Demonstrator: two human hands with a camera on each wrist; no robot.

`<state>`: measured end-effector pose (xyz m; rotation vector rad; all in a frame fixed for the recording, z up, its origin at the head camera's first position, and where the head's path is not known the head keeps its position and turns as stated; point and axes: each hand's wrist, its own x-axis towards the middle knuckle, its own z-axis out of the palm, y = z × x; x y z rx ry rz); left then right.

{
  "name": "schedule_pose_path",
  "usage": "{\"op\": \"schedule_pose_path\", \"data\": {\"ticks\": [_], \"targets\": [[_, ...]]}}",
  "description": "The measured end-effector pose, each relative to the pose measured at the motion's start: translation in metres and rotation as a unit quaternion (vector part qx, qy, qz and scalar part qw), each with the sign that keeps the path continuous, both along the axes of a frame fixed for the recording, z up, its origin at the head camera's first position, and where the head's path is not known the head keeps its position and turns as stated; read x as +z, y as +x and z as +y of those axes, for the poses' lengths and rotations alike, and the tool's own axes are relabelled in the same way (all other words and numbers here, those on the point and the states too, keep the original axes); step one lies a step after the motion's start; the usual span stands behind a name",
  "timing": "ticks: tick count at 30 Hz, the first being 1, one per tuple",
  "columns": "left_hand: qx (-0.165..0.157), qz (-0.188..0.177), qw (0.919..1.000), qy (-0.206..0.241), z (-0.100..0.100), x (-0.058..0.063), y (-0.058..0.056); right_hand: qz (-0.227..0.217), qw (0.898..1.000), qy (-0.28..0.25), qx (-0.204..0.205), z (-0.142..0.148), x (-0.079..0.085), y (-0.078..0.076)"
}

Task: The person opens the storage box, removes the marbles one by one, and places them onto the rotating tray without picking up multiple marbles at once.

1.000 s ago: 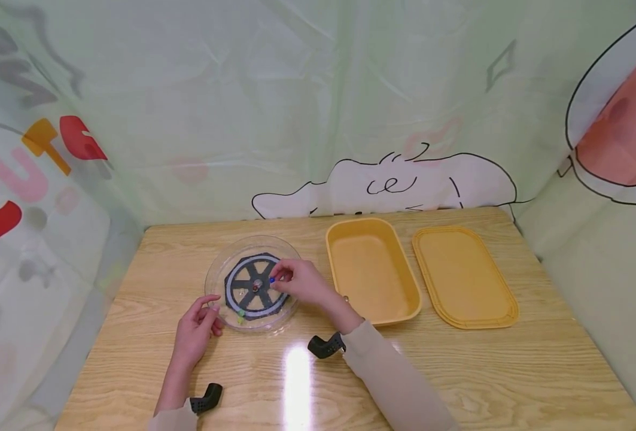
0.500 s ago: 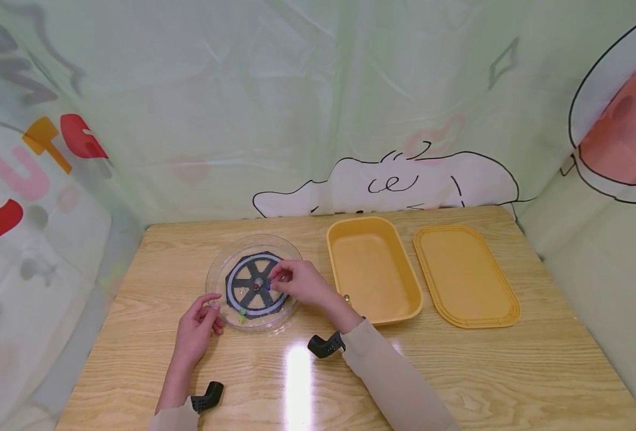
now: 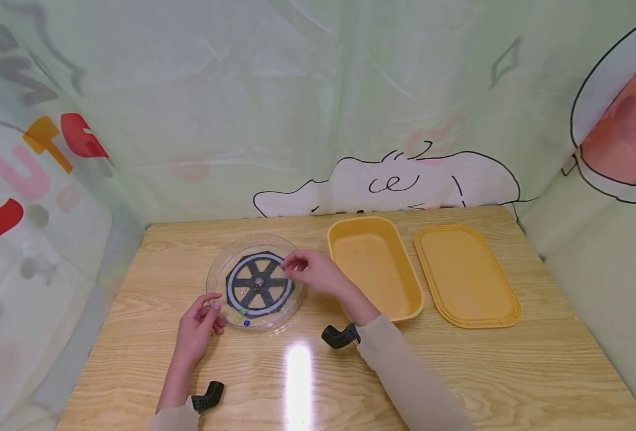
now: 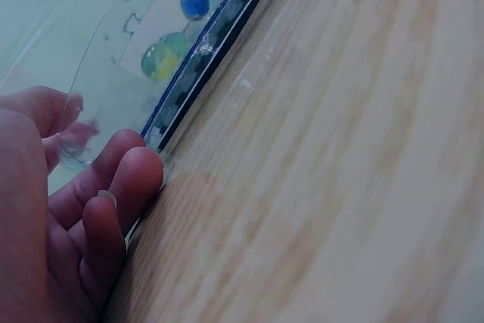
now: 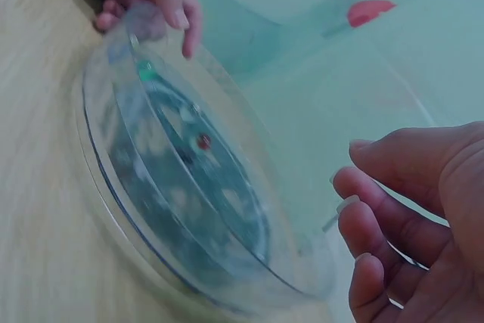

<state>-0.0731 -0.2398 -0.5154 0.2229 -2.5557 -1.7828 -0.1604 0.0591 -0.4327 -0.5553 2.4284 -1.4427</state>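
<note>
A round clear dish point(image 3: 218, 260) with a dark spoked wheel pattern point(image 3: 246, 266) stands on the table at left. Toward its near side lie a blue marble point(image 3: 246, 322) and a green marble point(image 3: 243, 312); a reddish marble point(image 3: 257, 286) sits at the hub. My left hand point(image 3: 196, 326) grips the dish's near-left rim, fingers on both sides of the clear wall in the left wrist view. Over the dish's right edge hovers my right hand point(image 3: 315, 272), its fingers loosely bent and nothing between thumb and fingertips in the right wrist view.
Right of the dish stands a deep yellow tub point(image 3: 374, 263), partly covered by my right forearm. Farther right, a flat yellow lid point(image 3: 465, 275) lies on the wooden table point(image 3: 231, 383). A printed curtain point(image 3: 215, 120) hangs behind and at both sides.
My right hand has let go of the blue marble and lifted up and right. The marble has moved to the dish's near side. My left hand stays at the rim.
</note>
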Motion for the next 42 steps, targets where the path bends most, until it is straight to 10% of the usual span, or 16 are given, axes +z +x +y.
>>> {"op": "schedule_pose_path", "data": {"ticks": [33, 42], "targets": [[-0.006, 0.012, 0.9999, 0.005, 0.0, 0.001, 0.0, 0.033, 0.998, 0.02, -0.044, 0.102, 0.01, -0.024], [-0.002, 0.012, 0.9999, 0.001, 0.0, 0.001, 0.0, 0.045, 0.994, 0.095, 0.024, 0.131, 0.002, -0.031]]}}
